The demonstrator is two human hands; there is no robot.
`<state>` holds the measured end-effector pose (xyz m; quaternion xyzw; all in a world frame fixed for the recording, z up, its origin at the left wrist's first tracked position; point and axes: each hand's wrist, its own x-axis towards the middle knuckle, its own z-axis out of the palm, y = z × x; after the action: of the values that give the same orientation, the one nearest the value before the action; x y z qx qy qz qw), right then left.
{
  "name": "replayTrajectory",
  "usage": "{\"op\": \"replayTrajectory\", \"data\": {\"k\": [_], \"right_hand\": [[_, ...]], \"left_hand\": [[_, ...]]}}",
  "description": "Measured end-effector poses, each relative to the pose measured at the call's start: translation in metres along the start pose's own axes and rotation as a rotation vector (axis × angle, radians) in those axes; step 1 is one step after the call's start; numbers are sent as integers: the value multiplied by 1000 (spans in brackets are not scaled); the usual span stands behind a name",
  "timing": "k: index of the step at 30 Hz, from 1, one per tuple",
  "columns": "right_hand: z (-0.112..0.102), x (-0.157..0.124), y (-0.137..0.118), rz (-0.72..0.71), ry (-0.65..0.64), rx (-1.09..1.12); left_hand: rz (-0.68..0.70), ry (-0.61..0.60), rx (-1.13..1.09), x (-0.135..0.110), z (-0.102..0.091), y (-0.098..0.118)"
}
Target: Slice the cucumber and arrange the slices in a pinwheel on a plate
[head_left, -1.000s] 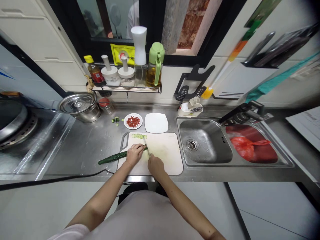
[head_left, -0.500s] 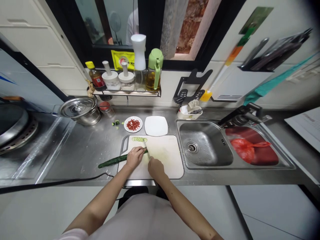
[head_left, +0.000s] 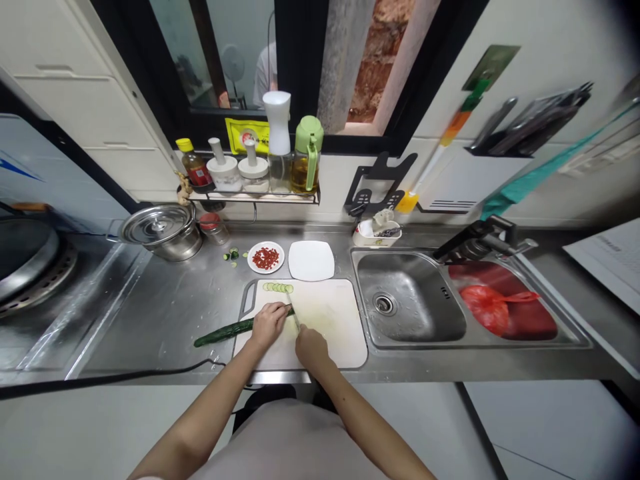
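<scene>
The left hand (head_left: pixel 269 325) is gripping the cucumber (head_left: pixel 224 332), likely steadying it for the knife (head_left: pixel 294 314) that the right hand's (head_left: pixel 312 348) fingers are clasping.

Can read no word or number; see only blurred marks on the red label (head_left: pixel 201 176) of the yellow-capped bottle (head_left: pixel 189 161), the yellow packet (head_left: pixel 235 131), the white sheet (head_left: pixel 607 267) at right and, faintly, the cutting board (head_left: pixel 340 333).
</scene>
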<state>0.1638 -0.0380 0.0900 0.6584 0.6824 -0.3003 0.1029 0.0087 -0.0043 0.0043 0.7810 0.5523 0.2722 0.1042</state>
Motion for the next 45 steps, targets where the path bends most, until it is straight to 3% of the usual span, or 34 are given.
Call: {"op": "replayTrajectory", "data": {"k": [45], "right_hand": [[7,9,6,16,1,-56]], "left_hand": [[-32,-4,-6,4,0,2]]}}
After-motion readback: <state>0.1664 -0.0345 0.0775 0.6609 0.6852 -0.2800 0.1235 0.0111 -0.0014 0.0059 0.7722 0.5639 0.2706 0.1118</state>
